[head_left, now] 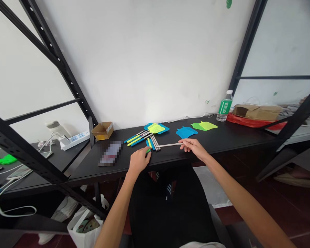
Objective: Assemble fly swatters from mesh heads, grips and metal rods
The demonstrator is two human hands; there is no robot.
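Observation:
My left hand [139, 160] is closed at the table's front edge, its fingertips on a small green handle [148, 150]. In my right hand [193, 147], a thin metal rod [169, 145] is pinched near one end and points left. The rod's far end comes close to several similar loose rods [155, 142]. Blue and yellow loose handles [149, 143] lie between those rods and my left hand. Behind them is a fan of assembled fly swatters [137, 137] with overlapping blue and yellow heads [156, 128].
Loose swatter heads, one blue [186, 132] and others green and yellow [208, 125], lie to the right. A water bottle [224, 106] stands by the wall. At left are a small cardboard box [102, 131], a blurred phone-like object [111, 153] and a power strip [76, 139].

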